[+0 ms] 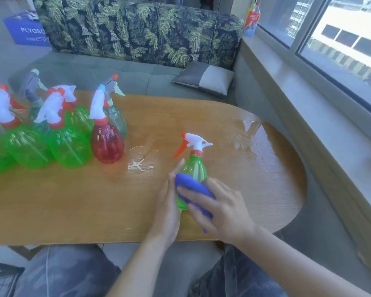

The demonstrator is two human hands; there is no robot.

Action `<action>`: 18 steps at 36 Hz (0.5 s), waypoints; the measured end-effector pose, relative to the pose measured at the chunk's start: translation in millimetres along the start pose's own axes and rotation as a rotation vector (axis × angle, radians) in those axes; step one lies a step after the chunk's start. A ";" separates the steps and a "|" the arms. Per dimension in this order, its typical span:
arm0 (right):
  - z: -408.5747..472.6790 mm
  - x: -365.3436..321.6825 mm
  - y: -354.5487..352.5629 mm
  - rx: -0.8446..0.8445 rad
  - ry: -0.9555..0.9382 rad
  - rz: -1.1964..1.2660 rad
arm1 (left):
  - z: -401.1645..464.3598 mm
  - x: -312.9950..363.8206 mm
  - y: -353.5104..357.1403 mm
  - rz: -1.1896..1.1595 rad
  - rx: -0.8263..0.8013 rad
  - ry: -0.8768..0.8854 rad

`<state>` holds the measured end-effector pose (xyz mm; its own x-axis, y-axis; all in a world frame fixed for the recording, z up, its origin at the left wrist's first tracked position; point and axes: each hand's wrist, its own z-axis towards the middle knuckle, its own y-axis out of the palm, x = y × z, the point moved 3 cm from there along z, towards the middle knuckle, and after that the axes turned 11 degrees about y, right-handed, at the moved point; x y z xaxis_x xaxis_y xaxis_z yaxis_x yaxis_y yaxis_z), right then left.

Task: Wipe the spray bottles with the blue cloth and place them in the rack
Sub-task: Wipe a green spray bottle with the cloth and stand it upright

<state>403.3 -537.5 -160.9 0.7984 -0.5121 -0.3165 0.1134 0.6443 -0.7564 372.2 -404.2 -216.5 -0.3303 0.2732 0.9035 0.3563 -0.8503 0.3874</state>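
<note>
- Green spray bottle (193, 170) upright near the front edge of the wooden surface (73, 206), long axis vertical, orange trigger pointing left, away from the window.
- Left hand (169, 202) flat against bottle's left flank, fingers straight, steadying not wrapping.
- Right hand (221, 209) pressing blue cloth (193, 187) onto bottle's near side, fingers spread over the cloth, loosely curved; cloth sandwiched between palm and bottle.
- Both hands in contact; right does the wiping, left the bracing. Judged mid-wipe, lower body covered, neck and sprayer head still bare.
- Cluster of unwiped bottles well apart to the left: red spray bottle (107, 142) nearest, green ones and a teal one behind.
- Puddles (137, 163) between cluster and held bottle, more at far right (248, 133); slip risk on set-down.
- Rack not in view; direction for placing cannot be told.
</note>
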 end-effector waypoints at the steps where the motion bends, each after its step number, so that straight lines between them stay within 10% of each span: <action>1: -4.8 -2.3 -0.5 -0.025 -0.079 -0.031 | -0.4 1.3 1.0 -0.012 -0.002 -0.008; 6: -6.9 -0.7 -14.1 -0.029 -0.237 -0.049 | -3.5 1.2 4.0 -0.068 -0.036 -0.030; 13: 37.3 22.8 -10.9 0.031 0.414 0.055 | -0.6 -4.5 1.5 0.001 -0.050 -0.009; 18: 17.6 13.0 2.8 0.010 0.339 0.041 | -0.1 -4.8 1.4 -0.014 -0.049 -0.010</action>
<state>424.4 -532.4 -157.1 0.5604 -0.6442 -0.5206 0.0920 0.6731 -0.7338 374.2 -406.8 -220.3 -0.3259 0.2898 0.8999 0.3086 -0.8671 0.3910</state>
